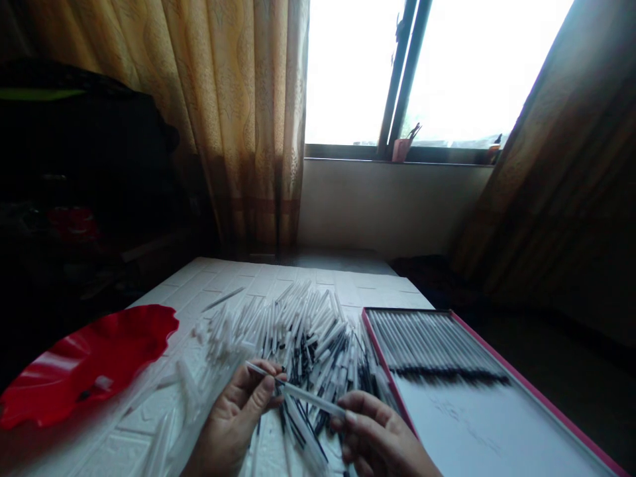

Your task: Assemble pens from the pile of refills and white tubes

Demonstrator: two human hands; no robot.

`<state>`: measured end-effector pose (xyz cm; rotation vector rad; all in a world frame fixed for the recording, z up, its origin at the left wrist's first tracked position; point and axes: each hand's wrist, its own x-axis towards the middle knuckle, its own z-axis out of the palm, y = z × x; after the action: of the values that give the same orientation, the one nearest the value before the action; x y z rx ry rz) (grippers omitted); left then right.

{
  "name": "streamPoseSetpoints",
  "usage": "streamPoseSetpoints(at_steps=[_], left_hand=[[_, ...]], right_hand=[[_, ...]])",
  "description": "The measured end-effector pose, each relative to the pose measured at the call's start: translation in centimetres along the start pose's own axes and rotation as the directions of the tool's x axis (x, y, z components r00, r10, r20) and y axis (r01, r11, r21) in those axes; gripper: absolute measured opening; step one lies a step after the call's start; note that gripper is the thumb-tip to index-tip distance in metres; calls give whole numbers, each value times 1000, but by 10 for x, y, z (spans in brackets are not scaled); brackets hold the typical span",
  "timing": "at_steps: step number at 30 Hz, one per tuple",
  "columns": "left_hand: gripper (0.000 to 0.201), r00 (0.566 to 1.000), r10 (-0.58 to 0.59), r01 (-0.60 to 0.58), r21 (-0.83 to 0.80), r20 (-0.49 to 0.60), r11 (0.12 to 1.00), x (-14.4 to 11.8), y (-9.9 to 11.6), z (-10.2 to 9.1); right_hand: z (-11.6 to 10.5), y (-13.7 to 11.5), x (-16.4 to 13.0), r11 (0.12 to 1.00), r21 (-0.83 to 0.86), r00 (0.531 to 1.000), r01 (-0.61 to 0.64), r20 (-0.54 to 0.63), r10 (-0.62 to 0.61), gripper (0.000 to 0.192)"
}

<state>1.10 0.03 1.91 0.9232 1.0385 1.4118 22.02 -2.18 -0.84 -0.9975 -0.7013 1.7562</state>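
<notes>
Head view. Both hands low in frame, nearest the lens. Left hand (237,414) pinches one end of a thin clear pen tube (297,391) between thumb and fingertips; right hand (378,434) grips the other end, fingers curled around it. Tube held just above the table, slanting down from left to right, over the near edge of a loose pile of pens (303,338).

Pile sprawls across the middle of the white brick-patterned table (218,278): white barrels, dark refills, mixed and crossing. Red wavy-rimmed dish (94,361) at left, a small pale piece lying in it. Pink-rimmed tray (501,414) at right, a neat row of finished pens (432,348) lined across its far half; near half bare.

Risks, as judged: the light is dim and the picture blurred, so a small part could slip unnoticed. A wrist brushing the pile may roll pens off the near edge. Tube is slender; uneven pressure from both hands could bend it.

Window (437,73) and curtain (238,119) behind.
</notes>
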Motion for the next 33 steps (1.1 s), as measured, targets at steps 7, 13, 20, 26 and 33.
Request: streamPoseSetpoints(at_steps=[7,13,20,26,33], left_hand=[[40,977,41,-92,242,208,966,4,-7,-15],[41,974,175,-203,209,146,957,2,-1,-15],[30,893,255,-378,311,372,872,-9,2,-9],[35,774,325,-594,445,544,670,-12,-2,-15],[40,485,418,-869,478,768,129,-10,-15,-19]], right_hand=[[-3,-6,-5,984,-177,981,-14,189,48,39],[-4,-11,-8,962,-270,982,49,189,3,39],[-2,-11,-10,949,-311,957,42,285,51,53],[1,-16,-12,934,-351,964,72,265,25,53],[5,-24,-21,875,-474,948,98,313,63,59]])
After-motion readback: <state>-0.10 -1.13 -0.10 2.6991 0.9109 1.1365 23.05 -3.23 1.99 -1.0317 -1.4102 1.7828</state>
